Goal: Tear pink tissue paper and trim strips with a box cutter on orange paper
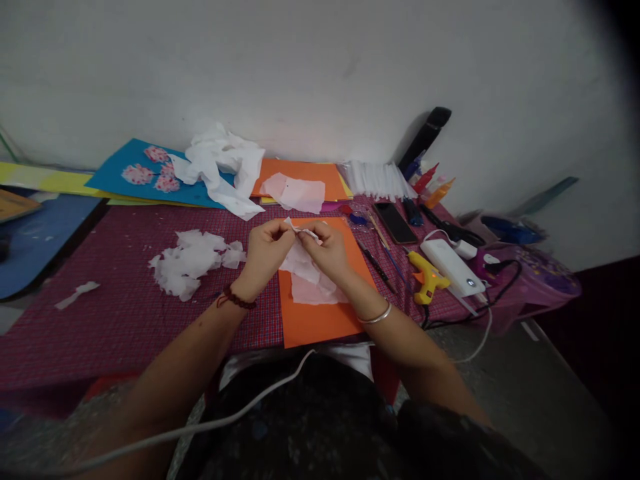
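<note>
My left hand (270,250) and my right hand (327,250) meet over an orange sheet (310,327), each pinching a small piece of white tissue paper (288,223) between thumb and fingers. Below them, pale pinkish tissue pieces (313,291) lie on the orange sheet. A loose heap of torn white tissue (187,263) sits on the checked tablecloth, left of my left hand. Beyond my hands, another tissue piece (300,193) rests on a second orange sheet (280,170).
At the back left, crumpled white tissue (225,157) and red-speckled tufts (137,175) lie on blue card (113,173). To the right are a phone (395,223), a yellow glue gun (427,277), a white power bank (453,267), brushes (377,267) and paint tubes (440,192). A white cable (240,413) crosses my lap.
</note>
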`<state>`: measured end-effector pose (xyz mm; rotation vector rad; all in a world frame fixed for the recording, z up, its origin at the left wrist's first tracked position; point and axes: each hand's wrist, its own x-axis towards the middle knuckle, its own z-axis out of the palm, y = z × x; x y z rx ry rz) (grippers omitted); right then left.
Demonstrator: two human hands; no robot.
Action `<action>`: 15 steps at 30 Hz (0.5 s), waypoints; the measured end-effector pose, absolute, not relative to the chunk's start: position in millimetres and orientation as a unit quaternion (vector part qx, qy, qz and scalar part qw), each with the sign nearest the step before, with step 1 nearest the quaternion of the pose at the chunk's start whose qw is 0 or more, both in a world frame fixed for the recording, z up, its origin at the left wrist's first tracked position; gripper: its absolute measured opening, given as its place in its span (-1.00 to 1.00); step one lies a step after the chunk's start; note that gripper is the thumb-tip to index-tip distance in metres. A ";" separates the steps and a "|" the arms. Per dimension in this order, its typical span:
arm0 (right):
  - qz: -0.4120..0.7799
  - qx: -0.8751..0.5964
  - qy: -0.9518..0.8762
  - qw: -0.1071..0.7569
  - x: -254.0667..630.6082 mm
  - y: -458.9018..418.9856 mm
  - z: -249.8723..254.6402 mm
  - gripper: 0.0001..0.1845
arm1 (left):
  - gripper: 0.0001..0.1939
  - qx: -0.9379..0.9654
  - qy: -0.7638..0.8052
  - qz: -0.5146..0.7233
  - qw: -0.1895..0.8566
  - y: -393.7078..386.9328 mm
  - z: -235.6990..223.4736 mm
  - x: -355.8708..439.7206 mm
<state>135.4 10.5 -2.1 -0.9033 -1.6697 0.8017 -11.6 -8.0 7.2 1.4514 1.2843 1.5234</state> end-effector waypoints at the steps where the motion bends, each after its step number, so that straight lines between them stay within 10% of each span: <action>1: 0.350 -0.380 -0.688 0.510 135.2 10.4 -1.7 -0.89 | -0.89 0.556 0.490 0.583 0.334 -8.5 7.7 -11.7; 15: 0.297 -0.370 -0.715 0.513 133.7 10.3 -6.7 -0.86 | -0.91 0.556 0.496 0.575 0.338 -6.9 5.1 -14.7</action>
